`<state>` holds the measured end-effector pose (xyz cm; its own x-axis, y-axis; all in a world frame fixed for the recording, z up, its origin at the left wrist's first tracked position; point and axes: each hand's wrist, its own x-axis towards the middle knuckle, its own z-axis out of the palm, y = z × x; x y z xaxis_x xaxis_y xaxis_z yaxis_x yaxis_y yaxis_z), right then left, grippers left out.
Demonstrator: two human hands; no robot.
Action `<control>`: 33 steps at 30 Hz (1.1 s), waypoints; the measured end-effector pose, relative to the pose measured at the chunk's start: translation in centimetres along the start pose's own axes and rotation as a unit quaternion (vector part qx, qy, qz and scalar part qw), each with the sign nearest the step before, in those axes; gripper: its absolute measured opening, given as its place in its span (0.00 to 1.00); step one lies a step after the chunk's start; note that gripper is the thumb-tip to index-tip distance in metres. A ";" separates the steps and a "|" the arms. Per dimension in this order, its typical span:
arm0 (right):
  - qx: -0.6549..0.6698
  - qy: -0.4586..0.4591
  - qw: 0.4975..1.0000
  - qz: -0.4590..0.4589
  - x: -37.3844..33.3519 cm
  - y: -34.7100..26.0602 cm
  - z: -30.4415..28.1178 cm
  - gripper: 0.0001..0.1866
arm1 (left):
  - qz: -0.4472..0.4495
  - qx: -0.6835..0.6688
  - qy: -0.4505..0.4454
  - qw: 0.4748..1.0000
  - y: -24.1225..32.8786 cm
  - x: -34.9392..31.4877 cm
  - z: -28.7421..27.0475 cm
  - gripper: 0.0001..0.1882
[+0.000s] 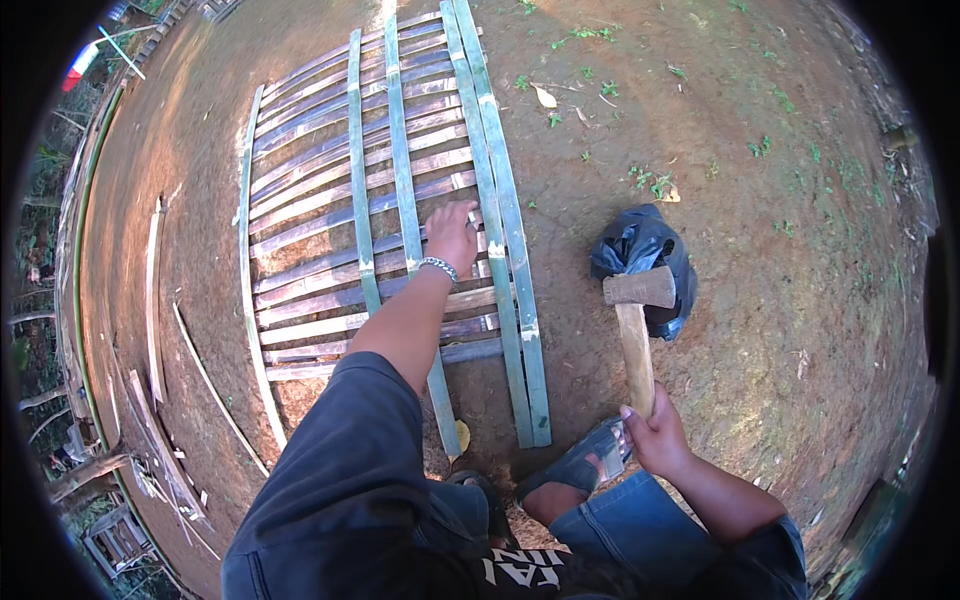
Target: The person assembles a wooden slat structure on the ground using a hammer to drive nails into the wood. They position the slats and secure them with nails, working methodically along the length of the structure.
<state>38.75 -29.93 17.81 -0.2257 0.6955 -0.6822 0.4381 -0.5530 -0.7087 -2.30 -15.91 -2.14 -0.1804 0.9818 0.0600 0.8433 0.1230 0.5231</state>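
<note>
A lattice of split bamboo (357,190) lies on the ground, with thin cross slats under several long green strips. My left hand (452,237), a chain bracelet at its wrist, reaches onto it beside the paired green strips (503,230) on the right. Its fingers are bent and closed over a cross slat; what they pinch, if anything, is too small to make out. My right hand (660,438) grips the lower handle of a hatchet (637,345), its head (640,288) pointing away from me. Beside my right thumb, a clear packet (612,455) shows over my shoe.
A black plastic bag (648,245) sits on the dirt just beyond the hatchet head. Loose bamboo strips (155,300) lie at the left, with offcuts (170,470) nearer me. My feet stand at the lattice's near end. A yellow leaf (462,437) lies there too.
</note>
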 end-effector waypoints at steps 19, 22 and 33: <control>-0.019 -0.013 0.999 -0.039 9.1 0.6 6.2 0.21 | 0.121 0.080 -0.191 0.971 0.3 4.2 -5.2 0.17; -0.027 -0.024 0.999 -0.012 9.1 -0.3 6.7 0.21 | 0.091 0.081 -0.215 0.969 0.8 4.3 -5.7 0.18; -0.093 0.035 0.994 -0.043 12.2 -0.7 7.8 0.24 | 0.085 0.084 -0.189 0.975 0.5 4.3 -5.2 0.17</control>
<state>28.90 -24.60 8.58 -0.2115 0.7699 -0.6021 0.5742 -0.4006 -0.7140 -5.24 -12.41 2.76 0.1413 0.9695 -0.2000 0.9215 -0.0549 0.3845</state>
